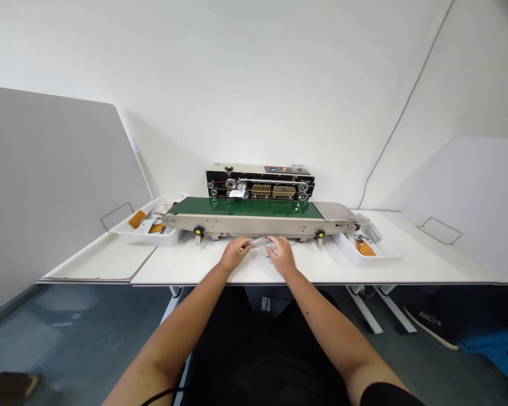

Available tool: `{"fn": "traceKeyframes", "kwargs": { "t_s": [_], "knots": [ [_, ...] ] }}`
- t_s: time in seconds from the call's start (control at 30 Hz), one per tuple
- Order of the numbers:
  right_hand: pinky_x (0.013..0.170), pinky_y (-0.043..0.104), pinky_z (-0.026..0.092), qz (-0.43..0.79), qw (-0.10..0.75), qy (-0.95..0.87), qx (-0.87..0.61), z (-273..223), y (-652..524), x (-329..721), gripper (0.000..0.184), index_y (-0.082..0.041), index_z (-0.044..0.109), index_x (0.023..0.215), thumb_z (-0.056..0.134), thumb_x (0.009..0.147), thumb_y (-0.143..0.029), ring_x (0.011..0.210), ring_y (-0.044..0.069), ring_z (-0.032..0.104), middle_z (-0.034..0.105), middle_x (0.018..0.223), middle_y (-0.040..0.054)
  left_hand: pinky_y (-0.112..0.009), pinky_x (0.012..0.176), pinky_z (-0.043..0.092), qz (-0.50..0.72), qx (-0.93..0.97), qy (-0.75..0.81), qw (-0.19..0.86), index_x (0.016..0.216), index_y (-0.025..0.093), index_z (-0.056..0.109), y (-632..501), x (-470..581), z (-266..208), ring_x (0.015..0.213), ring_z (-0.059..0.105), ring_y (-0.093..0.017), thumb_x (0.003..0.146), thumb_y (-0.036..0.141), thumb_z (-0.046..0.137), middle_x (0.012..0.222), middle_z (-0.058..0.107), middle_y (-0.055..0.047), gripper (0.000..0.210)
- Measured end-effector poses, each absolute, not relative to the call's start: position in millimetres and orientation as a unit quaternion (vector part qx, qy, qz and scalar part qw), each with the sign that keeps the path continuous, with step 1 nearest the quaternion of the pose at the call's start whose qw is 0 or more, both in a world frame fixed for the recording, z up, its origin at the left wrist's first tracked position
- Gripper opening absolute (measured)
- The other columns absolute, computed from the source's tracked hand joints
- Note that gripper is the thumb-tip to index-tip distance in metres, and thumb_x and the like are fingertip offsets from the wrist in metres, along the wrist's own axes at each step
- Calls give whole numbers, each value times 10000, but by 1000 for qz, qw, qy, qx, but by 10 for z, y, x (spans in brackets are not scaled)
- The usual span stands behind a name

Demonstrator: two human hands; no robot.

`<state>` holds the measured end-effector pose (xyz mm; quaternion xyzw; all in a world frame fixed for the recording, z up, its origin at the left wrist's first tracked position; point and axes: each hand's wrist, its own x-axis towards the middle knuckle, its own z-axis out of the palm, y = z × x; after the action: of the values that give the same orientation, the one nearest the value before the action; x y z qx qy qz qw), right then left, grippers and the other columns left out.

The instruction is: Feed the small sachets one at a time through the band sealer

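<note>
My left hand (236, 253) and my right hand (282, 255) are close together over the white table, just in front of a belt sealing machine. Between them they hold a clear plastic bag (260, 242), its left end pinched by the left fingers and its right end by the right fingers. What the bag contains is too small to make out. Behind the hands runs the machine's green conveyor belt (241, 207). Above the belt stands the sealing head (260, 185) with its rollers and metal blocks, and a small white packet (237, 193) shows at its left part.
A white bin (169, 239) with orange and white packets stands left of the machine, partly behind its end. Another white bin (366, 260) with similar packets stands at the right. Grey partitions (46, 186) flank the table, whose front edge lies before my body.
</note>
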<state>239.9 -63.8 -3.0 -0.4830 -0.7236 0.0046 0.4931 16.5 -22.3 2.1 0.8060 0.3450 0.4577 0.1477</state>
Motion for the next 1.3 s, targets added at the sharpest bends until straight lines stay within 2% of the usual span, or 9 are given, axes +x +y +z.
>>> {"fn": "traceKeyframes", "kwargs": {
  "t_s": [0.2,0.27,0.4,0.53,0.7,0.93,1.1,1.2,1.3],
  "knots": [
    [903,389,509,102,520,-697,-484,-38,-632,2424,177,-224,739,887,574,899,-287,965,245,629,674,962,77,-309,728,579,464,732,337,366,1141,173,703,-217,186,-20,783,702,-196,888,448,628,963,749,-68,381],
    [887,373,518,148,545,-679,-469,-28,-655,2432,217,-228,722,1036,574,888,-284,964,231,641,698,1022,68,-285,684,558,468,728,346,361,1162,165,705,-232,185,6,714,671,-173,892,440,618,875,735,-49,395],
    [840,350,533,193,554,-688,-426,1,-717,2425,511,-229,582,1353,580,842,-235,946,219,651,721,1132,69,-239,596,478,440,756,346,341,1197,147,710,-268,179,66,612,576,-132,905,405,604,721,674,-14,403],
    [802,330,539,226,548,-704,-391,-19,-727,2419,528,-217,573,1376,546,849,-228,892,206,653,714,1154,78,-227,520,430,466,713,360,381,1134,145,703,-258,193,49,557,547,-127,839,433,676,668,644,2,413],
    [787,317,536,244,537,-700,-402,-83,-687,2423,587,-233,516,1450,598,877,-331,796,176,625,724,1009,32,-226,491,411,489,677,369,409,999,153,720,-218,182,33,504,514,-115,790,442,721,584,585,28,356],
    [820,330,536,287,522,-693,-406,-132,-659,2443,576,-225,585,1394,665,839,-354,832,184,634,730,1028,46,-213,476,415,508,637,365,451,902,155,671,-257,152,124,487,520,-103,769,457,743,594,590,31,338],
    [724,285,527,328,536,-662,-409,-161,-627,2445,468,-200,649,1267,647,831,-371,773,169,629,703,919,34,-196,470,400,501,632,348,477,860,169,589,-285,162,133,471,529,-97,745,467,780,569,579,51,372],
    [626,253,482,313,485,-687,-441,-45,-615,2472,356,-198,703,1133,638,830,-374,669,151,587,661,774,1,-201,475,402,472,650,339,491,851,171,571,-276,166,106,472,534,-100,731,480,791,566,569,56,398],
    [578,234,432,303,365,-753,-456,229,-563,2529,294,-206,749,1067,670,802,-307,620,139,567,666,721,-7,-205,491,399,442,672,332,492,877,173,563,-253,161,66,476,527,-99,742,487,781,568,567,60,406]
  ]
}}
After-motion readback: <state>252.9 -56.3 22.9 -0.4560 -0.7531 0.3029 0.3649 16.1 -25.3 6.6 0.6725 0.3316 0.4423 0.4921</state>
